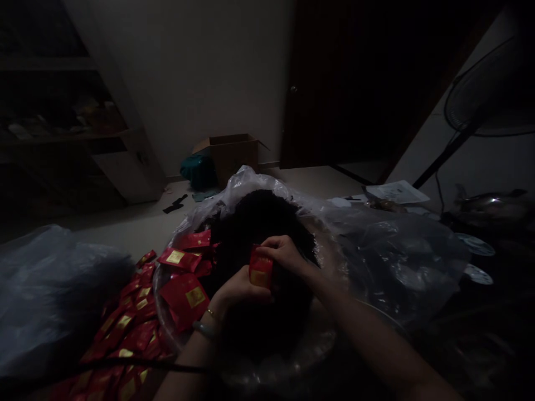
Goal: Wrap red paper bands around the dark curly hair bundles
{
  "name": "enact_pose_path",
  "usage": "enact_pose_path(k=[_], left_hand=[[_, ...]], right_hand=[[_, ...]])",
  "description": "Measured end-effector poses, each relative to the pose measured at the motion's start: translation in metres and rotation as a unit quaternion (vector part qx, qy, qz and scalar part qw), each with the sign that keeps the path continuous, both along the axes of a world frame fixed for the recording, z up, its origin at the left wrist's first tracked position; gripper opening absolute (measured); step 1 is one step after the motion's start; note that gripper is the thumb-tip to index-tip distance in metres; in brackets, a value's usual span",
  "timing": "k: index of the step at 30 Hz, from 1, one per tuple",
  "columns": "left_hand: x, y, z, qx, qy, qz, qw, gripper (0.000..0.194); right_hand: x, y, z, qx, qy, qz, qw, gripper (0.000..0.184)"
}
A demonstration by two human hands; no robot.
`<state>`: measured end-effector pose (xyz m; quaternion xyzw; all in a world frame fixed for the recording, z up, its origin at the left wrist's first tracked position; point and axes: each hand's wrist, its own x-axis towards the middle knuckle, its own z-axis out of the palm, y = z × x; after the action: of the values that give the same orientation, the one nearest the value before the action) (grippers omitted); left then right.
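Both hands meet at a small red packet (259, 273) with a gold label, held upright over a dark heap. My left hand (240, 287) wraps round its lower part, thumb across the front. At its top edge, the fingers of my right hand (284, 253) pinch the rim. Beneath them lies a pile of black loose material (263, 217), its exact kind too dark to tell, inside a round container lined with clear plastic (251, 178). Several larger red packets (186, 301) rest at the container's left side.
Many red packets (137, 334) are heaped left of the container, beside a big clear plastic bag (54, 295). More plastic sheeting (401, 262) spreads to the right. A cardboard box (234, 153) stands by the wall, and a fan (489, 94) is at right.
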<state>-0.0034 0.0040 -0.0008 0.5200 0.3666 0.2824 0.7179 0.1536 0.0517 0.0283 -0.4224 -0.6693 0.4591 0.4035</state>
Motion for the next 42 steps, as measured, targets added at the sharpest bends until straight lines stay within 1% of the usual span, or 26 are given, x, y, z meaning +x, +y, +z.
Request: enact_pose_path(k=[2, 4, 6, 7, 8, 10, 11, 12, 15, 17, 19, 22, 24, 26, 27, 28, 29, 31, 33, 34, 36, 38, 40, 42], left_hand=[[-0.002, 0.000, 0.002, 0.017, 0.026, -0.018, 0.999, 0.035], [-0.005, -0.001, 0.004, 0.019, 0.037, -0.038, 0.998, 0.036], [-0.007, -0.001, 0.006, 0.000, 0.012, -0.052, 0.999, 0.040], [-0.007, 0.000, 0.007, -0.016, -0.020, -0.039, 0.999, 0.044], [-0.007, 0.001, 0.007, -0.036, -0.060, -0.014, 0.997, 0.045], [-0.006, 0.003, 0.007, -0.074, -0.138, 0.050, 0.986, 0.042], [-0.004, 0.004, 0.007, -0.091, -0.165, 0.075, 0.979, 0.040], [-0.002, 0.005, 0.006, -0.111, -0.184, 0.087, 0.973, 0.043], [0.004, 0.006, 0.003, -0.186, -0.200, 0.088, 0.958, 0.058], [0.007, 0.006, 0.001, -0.232, -0.186, 0.098, 0.950, 0.063], [0.009, 0.005, 0.000, -0.244, -0.148, 0.124, 0.950, 0.066], [0.011, 0.004, 0.001, -0.223, -0.087, 0.195, 0.951, 0.057], [0.011, 0.003, 0.002, -0.209, -0.064, 0.227, 0.949, 0.051], [0.011, 0.004, 0.003, -0.197, -0.071, 0.225, 0.952, 0.052], [0.010, 0.005, 0.004, -0.189, -0.084, 0.214, 0.955, 0.056], [0.010, 0.006, 0.004, -0.180, -0.100, 0.205, 0.957, 0.059], [0.009, 0.007, 0.004, -0.173, -0.116, 0.200, 0.957, 0.062], [0.007, 0.009, 0.002, -0.165, -0.143, 0.198, 0.956, 0.066], [0.005, 0.011, 0.000, -0.157, -0.161, 0.200, 0.954, 0.065], [0.004, 0.011, -0.001, -0.144, -0.167, 0.203, 0.954, 0.062], [0.002, 0.011, -0.004, -0.102, -0.171, 0.213, 0.956, 0.056], [0.002, 0.011, -0.005, -0.065, -0.164, 0.225, 0.958, 0.054], [0.001, 0.010, -0.005, -0.053, -0.155, 0.232, 0.959, 0.053], [0.001, 0.009, -0.003, -0.057, -0.149, 0.238, 0.958, 0.051]], right_hand=[[0.001, 0.000, 0.001, -0.012, 0.015, 0.000, 1.000, 0.019], [0.003, 0.001, 0.002, -0.027, 0.026, 0.001, 0.999, 0.019], [0.005, 0.002, 0.002, -0.040, 0.028, 0.000, 0.999, 0.020], [0.005, 0.003, 0.002, -0.047, 0.027, 0.001, 0.999, 0.020], [0.005, 0.004, 0.001, -0.054, 0.027, 0.002, 0.998, 0.020], [0.004, 0.005, -0.002, -0.066, 0.028, 0.005, 0.997, 0.020], [0.003, 0.005, -0.003, -0.069, 0.028, 0.009, 0.997, 0.021], [0.001, 0.005, -0.005, -0.069, 0.028, 0.012, 0.997, 0.022], [-0.004, 0.002, -0.011, -0.053, 0.013, 0.007, 0.999, 0.024], [-0.006, 0.000, -0.014, -0.032, -0.018, -0.007, 0.999, 0.023], [-0.008, -0.002, -0.015, -0.011, -0.053, -0.025, 0.998, 0.021], [-0.009, -0.002, -0.013, 0.002, -0.078, -0.045, 0.996, 0.021], [-0.006, 0.003, -0.010, 0.004, -0.087, -0.034, 0.996, 0.023], [0.002, 0.009, -0.008, 0.005, -0.117, -0.017, 0.993, 0.026], [0.008, 0.013, -0.008, 0.007, -0.151, -0.010, 0.989, 0.027], [0.014, 0.016, -0.009, 0.008, -0.203, -0.006, 0.979, 0.028], [0.022, 0.018, -0.011, 0.005, -0.268, -0.003, 0.964, 0.028], [0.036, 0.021, -0.019, -0.008, -0.408, 0.003, 0.913, 0.031], [0.046, 0.021, -0.031, -0.026, -0.470, 0.003, 0.882, 0.039], [0.049, 0.021, -0.036, -0.033, -0.480, 0.002, 0.876, 0.041], [0.051, 0.021, -0.047, -0.041, -0.484, -0.003, 0.874, 0.044], [0.051, 0.022, -0.053, -0.052, -0.482, -0.005, 0.874, 0.046], [0.051, 0.024, -0.056, -0.065, -0.471, -0.002, 0.880, 0.044], [0.054, 0.027, -0.053, -0.070, -0.451, 0.001, 0.890, 0.036]])
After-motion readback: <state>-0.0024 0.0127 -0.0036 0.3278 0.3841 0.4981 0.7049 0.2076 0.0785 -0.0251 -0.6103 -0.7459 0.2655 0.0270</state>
